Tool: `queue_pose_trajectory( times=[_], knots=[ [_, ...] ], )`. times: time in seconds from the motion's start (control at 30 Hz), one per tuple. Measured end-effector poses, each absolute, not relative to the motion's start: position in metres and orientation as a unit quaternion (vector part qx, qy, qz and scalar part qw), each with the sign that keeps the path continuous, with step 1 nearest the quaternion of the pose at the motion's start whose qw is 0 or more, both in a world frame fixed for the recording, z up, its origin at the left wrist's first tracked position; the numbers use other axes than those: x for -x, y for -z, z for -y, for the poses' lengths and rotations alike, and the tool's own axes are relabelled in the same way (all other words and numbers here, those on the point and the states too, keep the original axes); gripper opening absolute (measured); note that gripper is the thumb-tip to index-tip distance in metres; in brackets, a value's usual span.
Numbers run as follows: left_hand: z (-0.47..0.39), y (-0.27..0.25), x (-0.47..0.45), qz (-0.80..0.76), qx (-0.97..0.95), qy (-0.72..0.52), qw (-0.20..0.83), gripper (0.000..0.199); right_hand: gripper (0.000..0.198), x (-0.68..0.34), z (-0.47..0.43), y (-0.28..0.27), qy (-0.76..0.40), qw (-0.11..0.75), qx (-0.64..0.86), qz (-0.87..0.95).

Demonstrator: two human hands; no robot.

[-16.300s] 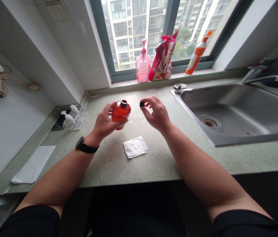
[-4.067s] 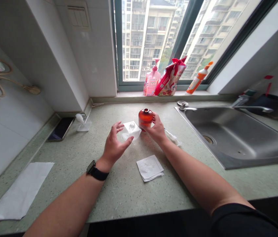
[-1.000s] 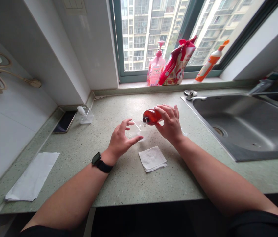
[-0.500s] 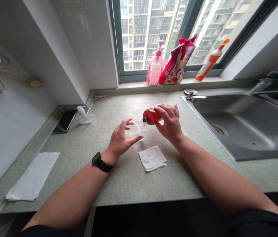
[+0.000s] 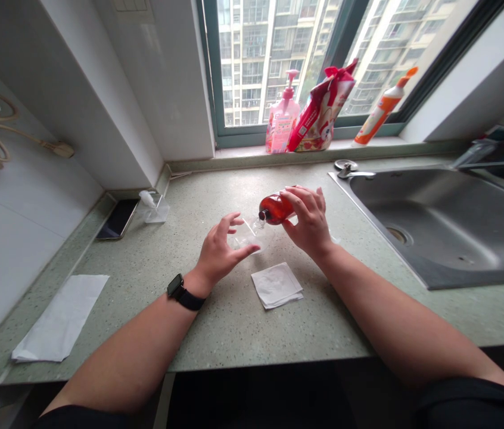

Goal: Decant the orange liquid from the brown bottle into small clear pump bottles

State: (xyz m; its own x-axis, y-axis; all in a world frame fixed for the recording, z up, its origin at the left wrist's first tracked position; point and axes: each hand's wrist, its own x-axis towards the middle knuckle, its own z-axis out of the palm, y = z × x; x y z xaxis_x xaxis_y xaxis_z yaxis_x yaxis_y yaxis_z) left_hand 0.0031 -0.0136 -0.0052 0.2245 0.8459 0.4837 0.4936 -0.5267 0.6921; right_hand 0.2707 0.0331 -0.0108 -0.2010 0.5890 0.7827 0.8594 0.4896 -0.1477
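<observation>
My right hand grips a bottle of red liquid, tilted so that its dark mouth points left and down. Right below that mouth is the threaded neck of a clear plastic bottle. Curved around the clear bottle's left side, my left hand has its thumb in front and its fingers behind. The clear bottle's walls are hard to make out against the counter. A folded white paper towel lies just in front of it.
On the left are a clear container with a white pump head, a phone and a paper sheet. A steel sink borders the right. A pink pump bottle, a red bag and an orange-white bottle line the sill.
Both hands and the tilted red bottle stay almost in place. The whole view shifts very slightly.
</observation>
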Motion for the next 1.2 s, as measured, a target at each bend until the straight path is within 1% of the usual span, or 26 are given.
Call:
queue_pose_trajectory(
  times=[0.2, 0.47, 0.67, 0.87, 1.2],
  knots=[
    [0.014, 0.0043, -0.0029, -0.444, -0.758, -0.433, 0.203, 0.087, 0.07, -0.2705, -0.0342, 0.0116, 0.171, 0.424, 0.47, 0.755],
    [0.0118, 0.0058, -0.0031, -0.45, -0.76, -0.422, 0.205, 0.088, 0.071, -0.2687, -0.0324, 0.0105, 0.165, 0.43, 0.469, 0.754],
    [0.012, 0.0071, -0.0029, -0.447, -0.762, -0.419, 0.208, 0.089, 0.076, -0.2691, -0.0324, 0.0112, 0.156, 0.422, 0.476, 0.755],
    [0.0123, 0.0072, -0.003, -0.449, -0.761, -0.414, 0.218, 0.09, 0.072, -0.2688, -0.0315, 0.0099, 0.159, 0.423, 0.475, 0.755],
    [0.0107, 0.01, -0.0028, -0.444, -0.763, -0.417, 0.219, 0.092, 0.071, -0.2699, -0.0324, 0.0091, 0.17, 0.417, 0.476, 0.755]
  ],
)
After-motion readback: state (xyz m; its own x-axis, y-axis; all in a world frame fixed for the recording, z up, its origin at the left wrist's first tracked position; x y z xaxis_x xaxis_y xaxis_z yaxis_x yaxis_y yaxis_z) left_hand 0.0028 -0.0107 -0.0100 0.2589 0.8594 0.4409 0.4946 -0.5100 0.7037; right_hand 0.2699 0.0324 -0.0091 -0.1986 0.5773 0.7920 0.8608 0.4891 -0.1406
